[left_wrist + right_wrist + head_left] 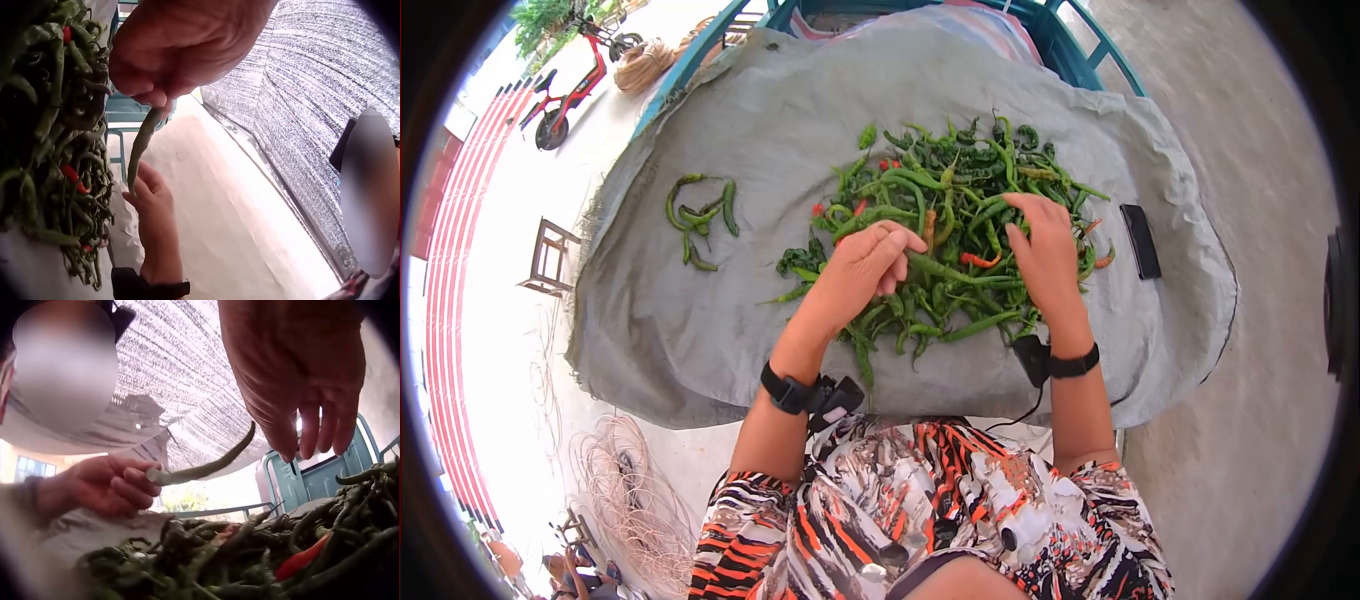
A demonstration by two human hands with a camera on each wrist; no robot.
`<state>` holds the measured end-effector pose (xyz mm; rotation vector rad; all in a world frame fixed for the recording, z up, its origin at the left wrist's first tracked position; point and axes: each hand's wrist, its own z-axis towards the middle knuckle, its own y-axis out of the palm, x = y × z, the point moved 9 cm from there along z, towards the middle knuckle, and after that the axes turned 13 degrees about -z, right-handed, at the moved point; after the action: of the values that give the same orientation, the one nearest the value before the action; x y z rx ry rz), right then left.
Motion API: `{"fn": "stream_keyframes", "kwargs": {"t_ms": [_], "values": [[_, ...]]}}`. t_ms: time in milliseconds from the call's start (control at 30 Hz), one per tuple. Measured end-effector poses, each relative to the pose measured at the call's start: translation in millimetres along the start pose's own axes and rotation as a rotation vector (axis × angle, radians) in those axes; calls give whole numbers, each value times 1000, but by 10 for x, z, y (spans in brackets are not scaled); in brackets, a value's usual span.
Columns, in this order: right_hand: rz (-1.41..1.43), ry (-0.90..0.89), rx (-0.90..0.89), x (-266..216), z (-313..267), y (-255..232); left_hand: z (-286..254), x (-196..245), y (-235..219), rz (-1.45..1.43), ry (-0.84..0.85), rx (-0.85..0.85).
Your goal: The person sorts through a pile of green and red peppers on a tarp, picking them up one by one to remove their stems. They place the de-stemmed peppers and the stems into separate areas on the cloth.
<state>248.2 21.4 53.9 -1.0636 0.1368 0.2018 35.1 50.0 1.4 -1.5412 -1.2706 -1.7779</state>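
My left hand [863,268] pinches one end of a long green chili pepper [206,470] between thumb and fingers, over a heap of chilies. The pepper's other end points toward my right hand [1045,248], and in the left wrist view the pepper [144,140] overlaps that hand. With fingers loosely bent and nothing in its grasp, the right hand hovers above the right part of the heap. Mostly green chilies [975,325] make up the heap, with a few red ones such as the red chili [981,261] between the hands.
A grey cloth [730,340] lies under the heap, over a teal metal frame [1105,60]. Several green chilies [729,207] lie apart at the left. A black phone [1140,242] rests on the cloth at the right. A small stool [550,258] stands left of the cloth.
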Motion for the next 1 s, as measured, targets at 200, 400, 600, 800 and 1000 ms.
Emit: {"fn": "stream_keyframes", "kwargs": {"t_ms": [200,400,600,800,1000], "values": [[-358,-278,-53,96,203,545,152,99,62,69,155,250],[-68,-186,-34,131,202,238,150,-124,355,159,41,63],[106,-246,84,-209,41,-183,129,-223,653,20,142,159],[227,-283,-80,-443,-144,-45,54,-248,616,-83,192,263],[309,-279,-156,-555,-299,103,-29,-468,493,-367,188,301]]}}
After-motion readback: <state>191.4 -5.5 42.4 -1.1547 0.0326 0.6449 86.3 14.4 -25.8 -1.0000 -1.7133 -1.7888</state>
